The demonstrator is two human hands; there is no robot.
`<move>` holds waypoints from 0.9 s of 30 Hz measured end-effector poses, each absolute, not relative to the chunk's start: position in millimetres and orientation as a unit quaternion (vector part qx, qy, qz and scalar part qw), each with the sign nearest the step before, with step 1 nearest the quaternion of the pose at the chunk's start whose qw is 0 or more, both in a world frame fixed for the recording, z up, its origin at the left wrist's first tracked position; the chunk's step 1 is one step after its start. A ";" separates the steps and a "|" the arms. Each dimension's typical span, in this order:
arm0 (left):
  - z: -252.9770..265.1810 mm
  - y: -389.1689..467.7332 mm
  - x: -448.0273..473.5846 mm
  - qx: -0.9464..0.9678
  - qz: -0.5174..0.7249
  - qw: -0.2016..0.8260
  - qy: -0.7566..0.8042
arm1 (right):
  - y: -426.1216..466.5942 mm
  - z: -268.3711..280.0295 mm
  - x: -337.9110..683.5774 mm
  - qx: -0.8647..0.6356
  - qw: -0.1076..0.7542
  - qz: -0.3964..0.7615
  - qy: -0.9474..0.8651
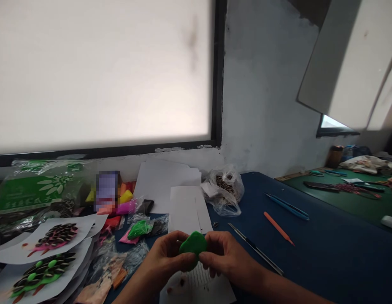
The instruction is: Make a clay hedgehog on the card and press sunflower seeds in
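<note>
A flattened piece of bright green modelling clay is held up between my two hands. My left hand pinches its left edge between thumb and fingers. On the other side, my right hand grips its lower right edge with the thumb in front. Below the hands lies a white sheet with lines of writing and small brown bits on its left part. An opened packet of green clay sits to the left, beyond my left hand.
Paper sheets with seed-covered clay figures are stacked at left, near several clay packets. Blank white paper and a plastic bag of seeds lie behind. On the blue table are tweezers, an orange tool and a craft knife.
</note>
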State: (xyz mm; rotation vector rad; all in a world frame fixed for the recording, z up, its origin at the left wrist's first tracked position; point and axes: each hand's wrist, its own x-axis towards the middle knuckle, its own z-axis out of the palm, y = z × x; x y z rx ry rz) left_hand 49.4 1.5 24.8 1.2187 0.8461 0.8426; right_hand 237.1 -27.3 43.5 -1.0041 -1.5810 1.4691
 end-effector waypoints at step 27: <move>25.7 -1.0 44.0 0.535 0.341 0.676 0.374 | -25.8 47.9 239.6 -0.401 0.407 0.519 -0.635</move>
